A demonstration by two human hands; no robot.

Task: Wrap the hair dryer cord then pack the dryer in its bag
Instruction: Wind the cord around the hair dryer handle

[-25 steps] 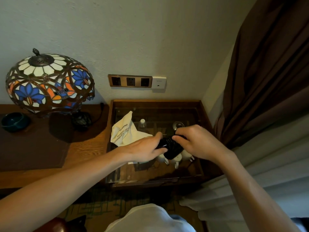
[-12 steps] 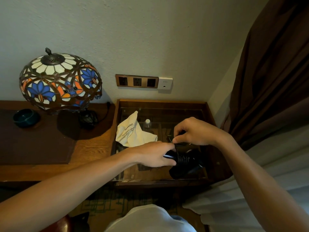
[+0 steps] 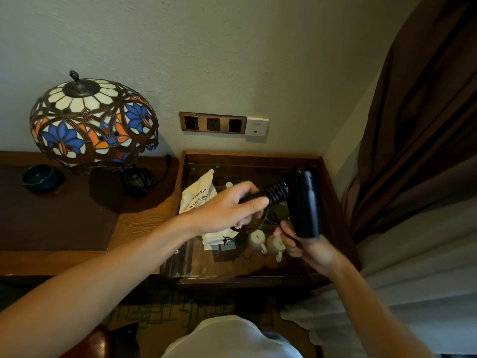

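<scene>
We held a black dryer (image 3: 303,202) above the glass-topped desk (image 3: 333,200). Our left hand (image 3: 227,210) closed around its handle, where the cord (image 3: 275,193) sat coiled. Our right hand (image 3: 307,245), at five o'clock, gripped the barrel's lower end. The bag (image 3: 198,195) lay at nine o'clock.

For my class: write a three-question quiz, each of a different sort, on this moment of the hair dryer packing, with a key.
1. True or false: the black cord is coiled around the handle of the black hair dryer.
2. Where does the cream cloth bag with printed lettering lie? A) on the glass-topped wooden table B) under the stained-glass lamp C) in the right hand
3. Fill in: the left hand grips the dryer's ____.

Key: 1 true; 2 A; 3 handle.
</scene>
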